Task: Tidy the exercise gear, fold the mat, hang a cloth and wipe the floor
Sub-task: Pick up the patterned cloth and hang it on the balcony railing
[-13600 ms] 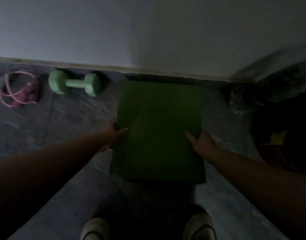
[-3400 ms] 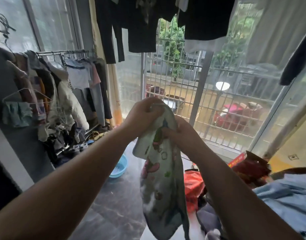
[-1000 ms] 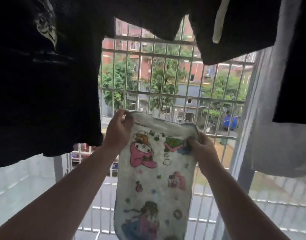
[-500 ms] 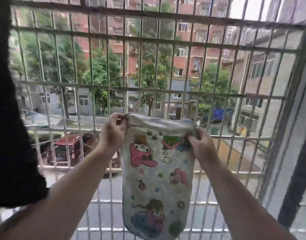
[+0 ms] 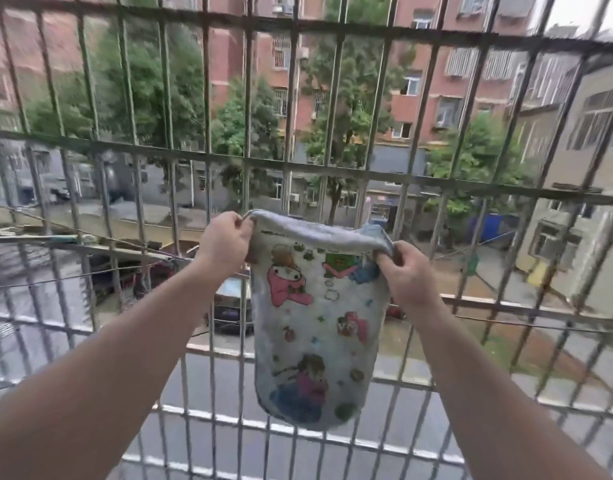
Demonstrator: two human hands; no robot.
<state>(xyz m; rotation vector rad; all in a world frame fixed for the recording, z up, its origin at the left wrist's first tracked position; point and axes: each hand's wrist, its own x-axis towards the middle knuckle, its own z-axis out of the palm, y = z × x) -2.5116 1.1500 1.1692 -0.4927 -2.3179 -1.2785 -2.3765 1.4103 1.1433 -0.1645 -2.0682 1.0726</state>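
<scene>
A small white cloth point(image 5: 315, 334) printed with cartoon figures hangs spread in front of me, close to the metal window grille point(image 5: 346, 176). My left hand point(image 5: 225, 242) pinches its top left corner. My right hand point(image 5: 407, 271) grips its top right corner. The top edge sags between both hands and the rest hangs straight down. Whether the cloth touches a bar or a wire I cannot tell.
The grille of vertical and horizontal bars fills the whole view. A thin wire point(image 5: 90, 239) runs across at the left, outside the bars. Beyond are trees, brick buildings, a wet street and a parked car point(image 5: 230, 303).
The dark hanging clothes have left the view as I moved closer to the grille. Both hands keep hold of the cloth's top corners, stretched out toward the bars.
</scene>
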